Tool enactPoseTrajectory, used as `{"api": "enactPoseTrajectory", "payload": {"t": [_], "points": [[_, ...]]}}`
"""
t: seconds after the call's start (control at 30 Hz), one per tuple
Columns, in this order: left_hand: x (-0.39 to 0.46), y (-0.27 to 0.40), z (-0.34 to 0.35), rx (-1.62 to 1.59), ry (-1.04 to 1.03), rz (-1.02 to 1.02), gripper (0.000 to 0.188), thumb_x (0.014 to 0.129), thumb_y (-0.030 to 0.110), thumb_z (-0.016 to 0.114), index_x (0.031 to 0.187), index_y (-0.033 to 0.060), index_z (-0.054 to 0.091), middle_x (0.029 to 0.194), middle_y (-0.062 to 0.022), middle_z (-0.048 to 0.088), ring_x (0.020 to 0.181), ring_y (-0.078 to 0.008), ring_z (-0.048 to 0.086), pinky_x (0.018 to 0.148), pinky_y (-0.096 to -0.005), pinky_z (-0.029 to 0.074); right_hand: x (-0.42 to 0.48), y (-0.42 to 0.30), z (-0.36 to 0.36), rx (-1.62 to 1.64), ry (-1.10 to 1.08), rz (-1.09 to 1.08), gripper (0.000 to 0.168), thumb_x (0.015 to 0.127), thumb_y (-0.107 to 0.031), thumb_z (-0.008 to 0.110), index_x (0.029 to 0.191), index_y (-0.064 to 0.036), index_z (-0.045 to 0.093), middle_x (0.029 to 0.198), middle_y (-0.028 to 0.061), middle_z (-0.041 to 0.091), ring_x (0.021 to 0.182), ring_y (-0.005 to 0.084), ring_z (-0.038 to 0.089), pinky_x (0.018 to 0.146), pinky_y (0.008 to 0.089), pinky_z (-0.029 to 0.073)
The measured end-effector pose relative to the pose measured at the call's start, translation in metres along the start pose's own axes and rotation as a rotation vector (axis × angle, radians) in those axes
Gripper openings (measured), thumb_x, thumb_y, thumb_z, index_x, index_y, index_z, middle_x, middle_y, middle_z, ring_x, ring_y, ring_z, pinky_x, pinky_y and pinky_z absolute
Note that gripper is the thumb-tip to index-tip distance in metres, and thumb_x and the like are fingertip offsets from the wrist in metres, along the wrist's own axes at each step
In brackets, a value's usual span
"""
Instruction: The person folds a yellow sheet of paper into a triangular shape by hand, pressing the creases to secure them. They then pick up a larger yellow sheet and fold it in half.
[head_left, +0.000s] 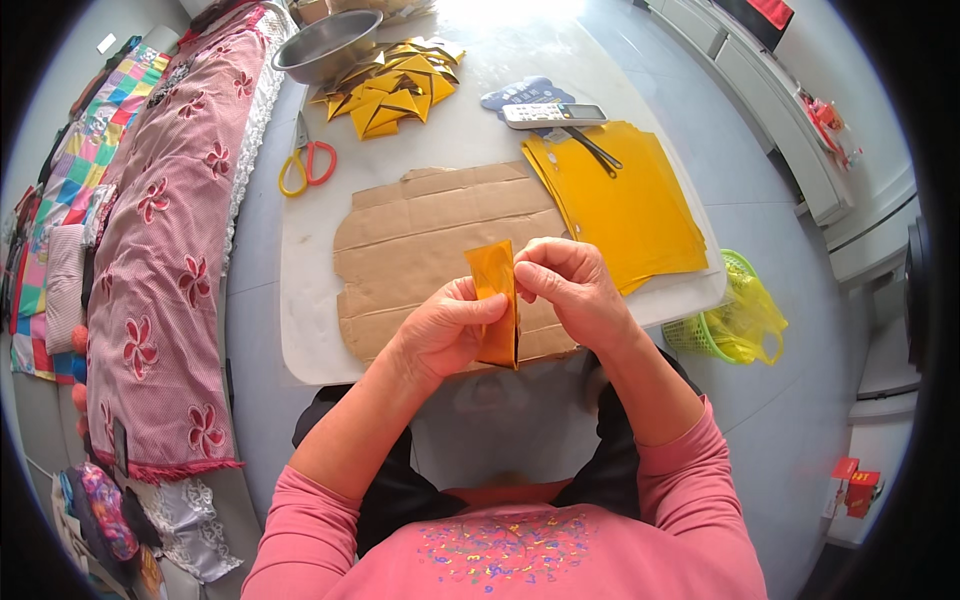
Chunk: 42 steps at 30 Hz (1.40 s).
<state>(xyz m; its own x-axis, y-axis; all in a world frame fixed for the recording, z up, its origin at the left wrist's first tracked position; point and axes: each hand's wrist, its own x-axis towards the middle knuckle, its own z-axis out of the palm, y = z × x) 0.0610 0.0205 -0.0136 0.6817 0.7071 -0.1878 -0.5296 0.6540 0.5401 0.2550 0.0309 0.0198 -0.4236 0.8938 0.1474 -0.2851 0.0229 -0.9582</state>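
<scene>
My left hand (454, 324) holds a narrow folded strip of gold foil paper (496, 337), its thumb pressed flat on the front. The strip stands nearly upright above a flattened piece of brown cardboard (442, 232). At the strip's upper right edge, my right hand (574, 289) has thumb and fingertips pinched together on the paper; the exact contact is partly hidden. A stack of flat gold sheets (630, 202) lies just beyond my right hand. Farther back on the left is a pile of folded gold paper pieces (401, 90).
Scissors (306, 169) with red and yellow handles lie near the left edge of the white table (315, 330). A metal bowl (330, 46) stands behind them. A remote control (555, 115) and a black-handled tool (592, 150) rest by the sheets. A green basket (694, 337) is on the right.
</scene>
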Motion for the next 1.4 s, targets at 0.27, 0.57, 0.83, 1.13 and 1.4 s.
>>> {"api": "enactPoseTrajectory", "payload": {"t": [0.27, 0.57, 0.83, 1.13, 1.4], "points": [[-0.0003, -0.0003, -0.0039, 0.061, 0.086, 0.028, 0.026, 0.085, 0.023, 0.075, 0.104, 0.0072, 0.066, 0.092, -0.0091, 0.067, 0.083, -0.0223, 0.063, 0.079, -0.0356, 0.050, 0.0014, 0.0017, -0.0014, -0.041, 0.007, 0.003, 0.015, 0.095, -0.013, 0.062, 0.094, 0.000, 0.067, 0.081, 0.0001, 0.063, 0.076, 0.0063, 0.056, 0.068, 0.0226, 0.047], [-0.0005, 0.0017, -0.0016, 0.056, 0.116, 0.025, 0.033, 0.083, 0.023, 0.077, 0.110, 0.0067, 0.065, 0.094, -0.0087, 0.067, 0.085, -0.0215, 0.063, 0.080, -0.0358, 0.050, 0.0008, 0.0003, -0.0010, -0.129, 0.027, 0.032, 0.014, 0.095, -0.013, 0.062, 0.092, 0.000, 0.066, 0.079, -0.0010, 0.061, 0.074, 0.0059, 0.053, 0.067, 0.0218, 0.045], [-0.0032, 0.0059, 0.0001, 0.082, 0.169, 0.015, 0.027, 0.083, 0.014, 0.076, 0.108, 0.0070, 0.067, 0.098, -0.0029, 0.067, 0.090, -0.0135, 0.062, 0.084, -0.0299, 0.048, 0.0019, -0.0006, 0.0012, -0.335, 0.105, 0.084, 0.013, 0.093, -0.008, 0.059, 0.083, 0.000, 0.062, 0.073, -0.0029, 0.055, 0.068, 0.0043, 0.047, 0.062, 0.0211, 0.041], [-0.0035, 0.0080, 0.0039, 0.139, 0.222, -0.024, 0.026, 0.082, 0.010, 0.077, 0.106, 0.0052, 0.068, 0.096, -0.0030, 0.068, 0.088, -0.0130, 0.064, 0.082, -0.0295, 0.052, 0.0022, 0.0027, -0.0008, -0.533, 0.118, 0.063, 0.012, 0.088, -0.006, 0.057, 0.078, 0.001, 0.057, 0.068, -0.0042, 0.048, 0.064, 0.0031, 0.040, 0.054, 0.0220, 0.035], [-0.0046, 0.0086, 0.0031, 0.139, 0.257, -0.001, 0.026, 0.083, 0.009, 0.076, 0.107, 0.0039, 0.067, 0.097, -0.0041, 0.067, 0.088, -0.0149, 0.065, 0.081, -0.0338, 0.055, 0.0040, -0.0012, -0.0048, -0.304, 0.078, 0.203, 0.025, 0.096, -0.020, 0.059, 0.080, -0.002, 0.060, 0.069, -0.0021, 0.054, 0.064, 0.0052, 0.048, 0.058, 0.0225, 0.041]]}}
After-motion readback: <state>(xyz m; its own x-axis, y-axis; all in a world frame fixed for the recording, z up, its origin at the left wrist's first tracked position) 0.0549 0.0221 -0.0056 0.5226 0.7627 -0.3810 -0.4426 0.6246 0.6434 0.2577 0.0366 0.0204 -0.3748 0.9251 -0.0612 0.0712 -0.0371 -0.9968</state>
